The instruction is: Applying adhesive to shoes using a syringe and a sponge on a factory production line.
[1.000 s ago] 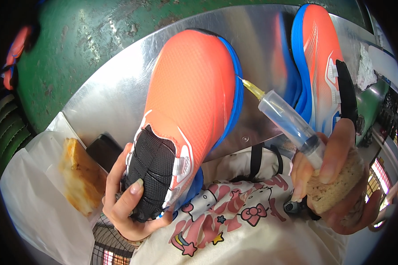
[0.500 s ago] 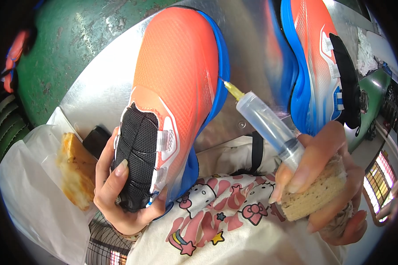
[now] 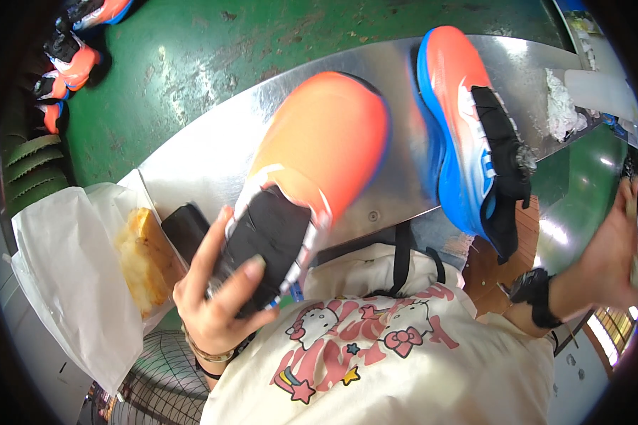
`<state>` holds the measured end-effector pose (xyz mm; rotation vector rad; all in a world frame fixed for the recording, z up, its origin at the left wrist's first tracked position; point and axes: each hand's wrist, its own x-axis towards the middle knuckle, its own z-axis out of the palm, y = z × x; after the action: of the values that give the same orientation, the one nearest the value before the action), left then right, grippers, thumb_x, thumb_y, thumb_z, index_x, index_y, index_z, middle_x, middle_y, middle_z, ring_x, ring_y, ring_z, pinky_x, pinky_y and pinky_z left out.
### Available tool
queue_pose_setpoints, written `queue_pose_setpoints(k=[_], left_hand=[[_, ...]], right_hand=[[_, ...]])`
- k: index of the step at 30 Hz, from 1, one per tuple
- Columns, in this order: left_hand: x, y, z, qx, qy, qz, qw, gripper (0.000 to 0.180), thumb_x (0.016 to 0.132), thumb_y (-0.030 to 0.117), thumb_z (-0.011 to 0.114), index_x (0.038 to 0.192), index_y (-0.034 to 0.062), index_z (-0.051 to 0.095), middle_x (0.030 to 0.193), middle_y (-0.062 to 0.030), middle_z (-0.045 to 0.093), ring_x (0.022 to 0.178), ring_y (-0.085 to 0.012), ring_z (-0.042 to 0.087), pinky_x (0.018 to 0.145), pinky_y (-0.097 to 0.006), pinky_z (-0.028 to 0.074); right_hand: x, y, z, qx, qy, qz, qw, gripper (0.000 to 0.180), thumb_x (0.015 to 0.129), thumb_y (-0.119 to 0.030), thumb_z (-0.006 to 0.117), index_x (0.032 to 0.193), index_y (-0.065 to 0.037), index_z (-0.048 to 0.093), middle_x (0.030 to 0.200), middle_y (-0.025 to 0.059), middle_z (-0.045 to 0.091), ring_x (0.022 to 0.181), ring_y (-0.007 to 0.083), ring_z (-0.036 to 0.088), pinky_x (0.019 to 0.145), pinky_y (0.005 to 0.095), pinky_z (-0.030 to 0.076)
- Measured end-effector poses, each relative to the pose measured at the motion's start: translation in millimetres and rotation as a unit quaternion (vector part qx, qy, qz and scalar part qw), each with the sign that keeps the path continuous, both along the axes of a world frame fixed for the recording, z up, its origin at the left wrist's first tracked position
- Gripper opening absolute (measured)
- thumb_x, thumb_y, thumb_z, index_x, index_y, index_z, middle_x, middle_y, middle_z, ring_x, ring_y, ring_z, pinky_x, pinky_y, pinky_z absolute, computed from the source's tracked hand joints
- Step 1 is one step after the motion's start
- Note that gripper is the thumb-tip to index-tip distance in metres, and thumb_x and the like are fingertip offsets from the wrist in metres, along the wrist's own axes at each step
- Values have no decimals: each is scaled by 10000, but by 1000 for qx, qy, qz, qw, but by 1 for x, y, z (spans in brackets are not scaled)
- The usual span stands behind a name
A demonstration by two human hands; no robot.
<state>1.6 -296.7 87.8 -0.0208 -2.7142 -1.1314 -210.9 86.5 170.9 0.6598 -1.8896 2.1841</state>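
My left hand [image 3: 220, 290] grips an orange sneaker [image 3: 319, 145] by its black tongue and collar, thumb on the tongue. The sneaker's toe points away from me above a shiny metal plate [image 3: 213, 134], and its outline is slightly blurred. To its right stands a second orange sneaker [image 3: 455, 71] with a blue sole and a black tongue hanging out at the side. My right hand [image 3: 606, 244] is stretched far out to the right rim, a black watch [image 3: 535, 297] on its wrist. Its fingers are partly cut off there, next to something pale I cannot make out.
Left of the sneaker are a white paper bag [image 3: 71, 276] with bread [image 3: 143, 262] and a dark phone [image 3: 186, 230]. More orange sneakers [image 3: 78, 65] stand at the far left on the green surface [image 3: 213, 49]. White crumpled material [image 3: 563, 106] lies at the far right.
My right hand, which held a syringe and a tan porous block near the sneaker, has swung out to the right rim. The syringe is out of sight. The held sneaker appears lower and farther right.
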Motion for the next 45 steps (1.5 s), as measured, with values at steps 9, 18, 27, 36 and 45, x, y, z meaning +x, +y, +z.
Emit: queue_pose_setpoints(k=[9,18,27,36,45], left_hand=[[-13,25,30,-261,62,-130,954,469,791,383,724,1185,507,501,1297,-91,477,940,-435,645,784,-527,592],[-20,42,36,-292,47,-165,941,479,772,413,723,1190,484,501,1370,-61,424,952,-449,635,790,-541,587],[4,47,4,137,47,83,986,764,678,87,763,1335,-1,382,1335,-301,472,1230,-364,506,1038,-440,395],[18,72,-2,378,50,216,899,835,673,96,779,1380,-30,353,1282,-151,509,1176,-222,514,1030,-350,378],[15,72,3,419,20,212,883,855,659,103,776,1382,-33,340,1297,-175,499,1198,-241,505,1040,-365,373]], right_hand=[[-94,91,-133,7,-109,-194,975,430,1023,-313,379,929,58,574,1151,238,555,1080,396,576,1011,466,422],[-91,98,-178,-20,-141,-204,969,398,1023,-274,349,938,58,552,1194,249,533,1070,377,572,996,451,426],[-71,100,-177,-43,-145,-236,960,403,1027,-290,379,941,62,555,1170,218,545,1107,379,567,1008,423,424],[-51,87,-157,-44,-124,-218,967,391,1027,-280,333,962,41,547,1202,229,516,1172,378,514,1028,425,401],[-70,92,-178,-90,-156,-191,965,363,1012,-278,414,988,69,517,1067,169,536,1119,381,535,1023,448,419]])
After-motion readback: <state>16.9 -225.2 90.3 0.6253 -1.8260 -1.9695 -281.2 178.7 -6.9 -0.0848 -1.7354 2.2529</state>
